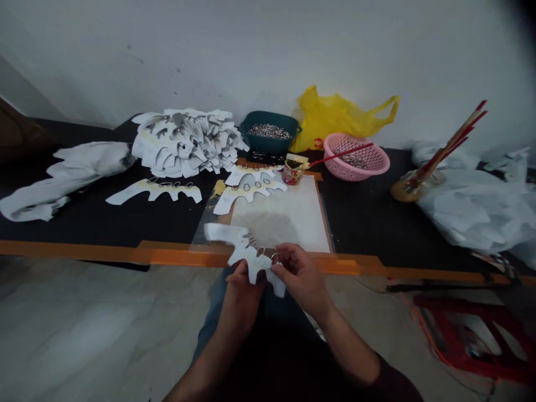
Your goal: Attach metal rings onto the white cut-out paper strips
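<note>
The person's left hand (240,298) and right hand (299,277) come together, pinching a white die-cut card (242,252) above the orange table edge (180,255). Along it sit what seem to be small metal rings (260,250). Similar cards (153,191) lie beyond on the black tabletop (368,223).

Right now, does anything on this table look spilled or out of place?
Yes, a yellow smear sits just off the upper left corner of the white board. It stands out against the clean board and looks like spilled glue or paint, though the picture cannot settle which.
</note>
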Demonstrator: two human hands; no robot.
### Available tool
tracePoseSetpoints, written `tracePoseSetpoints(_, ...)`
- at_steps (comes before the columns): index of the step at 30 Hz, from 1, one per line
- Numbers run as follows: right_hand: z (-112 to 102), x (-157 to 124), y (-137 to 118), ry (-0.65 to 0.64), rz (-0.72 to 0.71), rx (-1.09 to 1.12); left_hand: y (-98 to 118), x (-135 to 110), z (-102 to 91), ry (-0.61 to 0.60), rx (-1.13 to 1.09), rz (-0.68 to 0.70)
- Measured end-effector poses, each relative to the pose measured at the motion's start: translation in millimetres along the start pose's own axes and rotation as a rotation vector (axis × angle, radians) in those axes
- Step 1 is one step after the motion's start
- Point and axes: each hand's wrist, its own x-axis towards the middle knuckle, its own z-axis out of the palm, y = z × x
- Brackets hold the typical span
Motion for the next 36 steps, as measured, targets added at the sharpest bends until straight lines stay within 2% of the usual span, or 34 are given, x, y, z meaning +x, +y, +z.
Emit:
tracePoseSetpoints(5, 0, 0, 4, 0.000, -0.034, -0.016, -2, 5, 3.1, -0.014, -0.078, 0.012)
tracePoseSetpoints(11, -6, 1, 10, -0.077, 0.031, 0.220, -2, 6, 4.1, -0.088, -0.237, -0.179)
tracePoseSetpoints(13, -7, 2, 16, -0.081, 0.036, 0.278, 0, 6, 5.6, -0.114, -0.254, -0.204)
tracePoseSetpoints(19, -11, 6, 26, -0.048, 0.069, 0.198, -8, 7, 6.8, -0.042, -0.128, -0.049)
tracePoseSetpoints(23, -19, 2, 21, -0.046, 0.056, 0.063, -12, 4, 1.1, -0.051, -0.123, -0.045)
tracePoseSetpoints(27, -32, -2, 9, -0.149, 0.036, -0.020, -1, 5, -3.6, -0.134, -0.307, -0.088)
tracePoseSetpoints(30, -38, -1, 1, -0.241, 0.010, -0.089, 7, 9, -2.0, -0.019, -0.223, -0.025)
tracePoseSetpoints(32, -35, 2, -2, -0.225, 0.005, -0.058, 7, 10, 0.6, 0.028, -0.159, 0.014)
tracePoseSetpoints(36, -17, 9, -5, -0.161, 0.046, 0.046, 2, 5, 3.7, -0.002, -0.088, 0.049)
